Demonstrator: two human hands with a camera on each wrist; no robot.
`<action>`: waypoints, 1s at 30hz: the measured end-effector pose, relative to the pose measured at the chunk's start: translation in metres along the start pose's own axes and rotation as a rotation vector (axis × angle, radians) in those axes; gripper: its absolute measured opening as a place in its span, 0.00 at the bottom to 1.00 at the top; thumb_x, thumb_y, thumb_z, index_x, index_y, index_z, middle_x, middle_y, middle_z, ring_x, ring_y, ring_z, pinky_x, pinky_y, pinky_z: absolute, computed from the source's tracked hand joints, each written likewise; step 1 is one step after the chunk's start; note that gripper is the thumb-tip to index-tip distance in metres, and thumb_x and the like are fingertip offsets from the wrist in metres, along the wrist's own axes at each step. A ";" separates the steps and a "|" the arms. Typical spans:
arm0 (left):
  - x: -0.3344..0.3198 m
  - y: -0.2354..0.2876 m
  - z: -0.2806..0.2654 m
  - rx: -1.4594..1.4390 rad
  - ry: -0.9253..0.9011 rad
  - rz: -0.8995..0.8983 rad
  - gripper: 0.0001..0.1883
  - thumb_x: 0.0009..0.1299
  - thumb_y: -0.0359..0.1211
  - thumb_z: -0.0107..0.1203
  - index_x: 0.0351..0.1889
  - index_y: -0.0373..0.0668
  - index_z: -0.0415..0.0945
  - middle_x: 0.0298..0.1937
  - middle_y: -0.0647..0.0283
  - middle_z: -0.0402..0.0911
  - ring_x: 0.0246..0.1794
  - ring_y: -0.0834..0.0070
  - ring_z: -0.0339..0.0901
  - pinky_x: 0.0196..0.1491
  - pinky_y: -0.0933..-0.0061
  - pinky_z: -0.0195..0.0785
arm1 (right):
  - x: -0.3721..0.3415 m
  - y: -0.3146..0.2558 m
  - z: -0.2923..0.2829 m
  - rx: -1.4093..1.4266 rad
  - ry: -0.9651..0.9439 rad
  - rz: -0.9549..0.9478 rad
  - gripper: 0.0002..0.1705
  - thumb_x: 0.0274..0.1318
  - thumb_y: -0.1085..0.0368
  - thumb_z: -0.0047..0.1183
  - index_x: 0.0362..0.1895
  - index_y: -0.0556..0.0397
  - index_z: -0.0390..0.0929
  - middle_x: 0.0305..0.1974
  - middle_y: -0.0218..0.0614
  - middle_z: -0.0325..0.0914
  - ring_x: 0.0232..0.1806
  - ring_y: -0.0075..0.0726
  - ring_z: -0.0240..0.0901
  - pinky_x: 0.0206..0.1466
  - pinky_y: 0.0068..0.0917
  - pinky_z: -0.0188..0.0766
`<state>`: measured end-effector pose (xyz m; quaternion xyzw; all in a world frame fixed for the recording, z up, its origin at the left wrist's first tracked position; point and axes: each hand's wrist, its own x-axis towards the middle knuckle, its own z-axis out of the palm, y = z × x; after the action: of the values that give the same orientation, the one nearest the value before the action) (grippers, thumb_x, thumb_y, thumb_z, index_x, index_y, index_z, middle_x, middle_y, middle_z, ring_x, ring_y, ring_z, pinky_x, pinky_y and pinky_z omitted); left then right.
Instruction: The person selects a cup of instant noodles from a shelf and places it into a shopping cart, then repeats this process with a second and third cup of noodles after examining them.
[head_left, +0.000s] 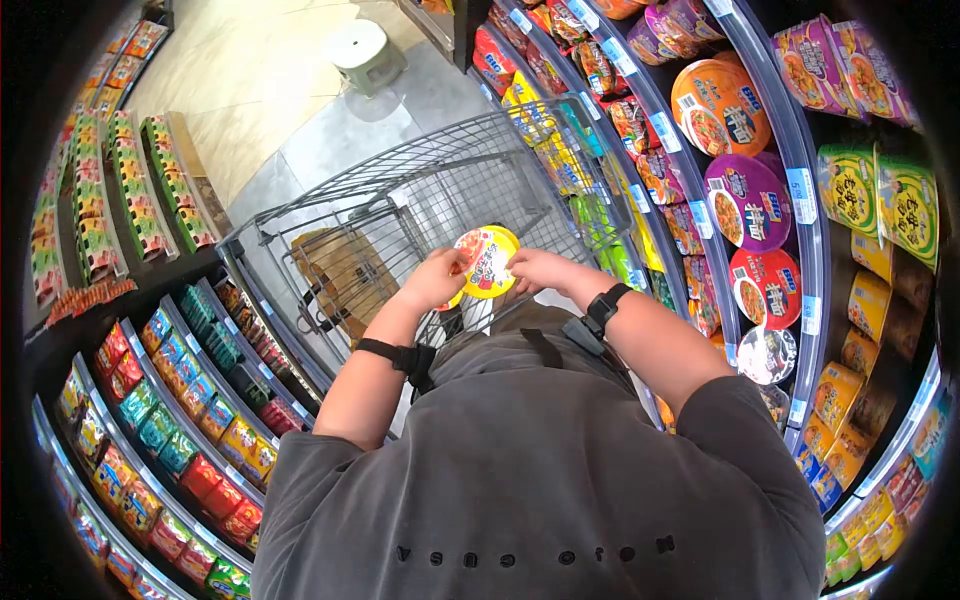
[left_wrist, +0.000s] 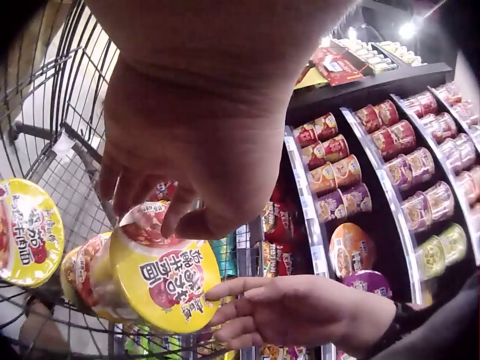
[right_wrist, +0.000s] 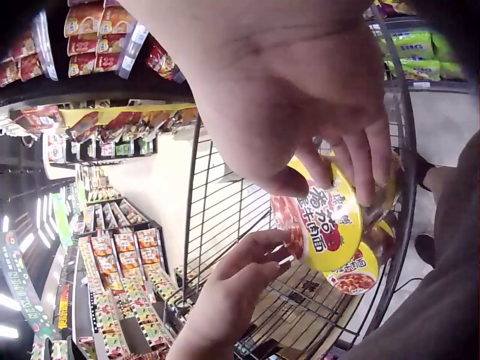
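An instant noodle bowl [head_left: 490,270] with a yellow lid is held between both hands over the wire shopping cart [head_left: 430,195]. My left hand [head_left: 440,278] pinches the lid's edge, with thumb and fingers close together in the left wrist view. On the opposite side my right hand [head_left: 545,270] grips the bowl; the right wrist view has its thumb near the lid and fingers [right_wrist: 360,165] along the side. A second noodle bowl [left_wrist: 26,232] with the same yellow lid is in the cart, beside and below the held one.
Shelves of noodle bowls [head_left: 748,200] rise close on the right, with packets on racks [head_left: 190,400] at the left. A brown carton [head_left: 345,270] shows through the cart's wires. Beyond the cart, a pale stool [head_left: 362,50] stands on the floor.
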<state>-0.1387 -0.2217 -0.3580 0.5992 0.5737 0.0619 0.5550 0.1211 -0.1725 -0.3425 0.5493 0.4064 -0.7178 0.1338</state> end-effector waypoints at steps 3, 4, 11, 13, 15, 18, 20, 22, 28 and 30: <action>-0.033 0.020 -0.023 0.011 0.066 -0.029 0.18 0.70 0.31 0.58 0.59 0.40 0.80 0.54 0.50 0.82 0.59 0.55 0.80 0.65 0.61 0.71 | -0.013 -0.013 0.007 0.040 -0.016 -0.066 0.20 0.70 0.57 0.49 0.60 0.53 0.76 0.42 0.36 0.82 0.38 0.29 0.82 0.40 0.27 0.77; -0.043 0.019 -0.029 0.011 0.119 0.050 0.18 0.71 0.31 0.58 0.59 0.40 0.80 0.54 0.50 0.82 0.58 0.54 0.80 0.64 0.60 0.71 | -0.019 -0.018 0.010 0.030 -0.017 -0.076 0.20 0.70 0.57 0.49 0.60 0.53 0.76 0.42 0.36 0.82 0.38 0.29 0.82 0.40 0.27 0.77; -0.139 0.054 -0.078 -0.145 0.253 0.195 0.29 0.72 0.33 0.59 0.72 0.39 0.70 0.66 0.45 0.79 0.68 0.53 0.76 0.71 0.59 0.67 | -0.076 -0.056 0.040 0.162 0.050 -0.200 0.10 0.72 0.58 0.51 0.49 0.48 0.79 0.35 0.32 0.80 0.31 0.26 0.78 0.36 0.25 0.75; -0.162 0.052 -0.075 -0.226 0.356 0.351 0.33 0.72 0.32 0.60 0.76 0.39 0.66 0.69 0.44 0.76 0.71 0.54 0.74 0.73 0.59 0.65 | -0.102 -0.065 0.058 0.507 -0.062 -0.365 0.13 0.71 0.58 0.51 0.51 0.51 0.79 0.34 0.34 0.80 0.32 0.28 0.78 0.32 0.28 0.75; -0.186 0.054 -0.077 -0.215 0.366 0.399 0.38 0.71 0.33 0.61 0.79 0.39 0.60 0.73 0.44 0.73 0.74 0.53 0.71 0.75 0.58 0.61 | -0.132 -0.076 0.078 0.600 -0.067 -0.373 0.11 0.71 0.59 0.51 0.50 0.49 0.79 0.34 0.31 0.80 0.31 0.25 0.76 0.34 0.26 0.75; -0.214 0.054 -0.079 -0.293 0.369 0.492 0.47 0.70 0.30 0.61 0.84 0.40 0.45 0.81 0.47 0.61 0.80 0.55 0.62 0.80 0.57 0.52 | -0.163 -0.080 0.107 0.855 -0.184 -0.417 0.03 0.69 0.62 0.53 0.41 0.44 0.77 0.28 0.25 0.77 0.24 0.23 0.66 0.33 0.25 0.64; -0.225 0.055 -0.075 -0.365 0.375 0.570 0.50 0.69 0.32 0.64 0.84 0.39 0.44 0.81 0.46 0.60 0.81 0.55 0.60 0.80 0.58 0.52 | -0.183 -0.082 0.127 0.907 -0.197 -0.443 0.03 0.69 0.62 0.53 0.41 0.44 0.77 0.28 0.25 0.77 0.24 0.23 0.66 0.33 0.25 0.64; -0.233 0.054 -0.068 -0.447 0.352 0.640 0.58 0.64 0.35 0.72 0.85 0.35 0.39 0.83 0.49 0.55 0.82 0.61 0.57 0.79 0.60 0.53 | -0.197 -0.072 0.143 0.966 -0.204 -0.454 0.04 0.69 0.61 0.53 0.42 0.44 0.77 0.28 0.26 0.77 0.24 0.23 0.66 0.33 0.25 0.64; -0.248 0.054 -0.055 -0.629 0.055 0.617 0.67 0.60 0.31 0.76 0.85 0.36 0.29 0.80 0.50 0.60 0.77 0.68 0.62 0.75 0.65 0.59 | -0.220 -0.032 0.171 0.999 -0.227 -0.635 0.06 0.71 0.61 0.52 0.47 0.45 0.76 0.32 0.28 0.76 0.28 0.24 0.70 0.34 0.26 0.67; -0.244 0.051 -0.048 -0.621 -0.010 0.572 0.66 0.62 0.30 0.76 0.85 0.35 0.29 0.78 0.49 0.63 0.76 0.67 0.65 0.74 0.65 0.62 | -0.226 -0.019 0.175 0.904 -0.184 -0.657 0.07 0.72 0.60 0.51 0.50 0.44 0.74 0.35 0.30 0.79 0.30 0.26 0.72 0.37 0.26 0.69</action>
<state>-0.2226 -0.3639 -0.1648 0.5388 0.3358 0.3803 0.6725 0.0713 -0.3459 -0.1195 0.3317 0.1946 -0.8693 -0.3104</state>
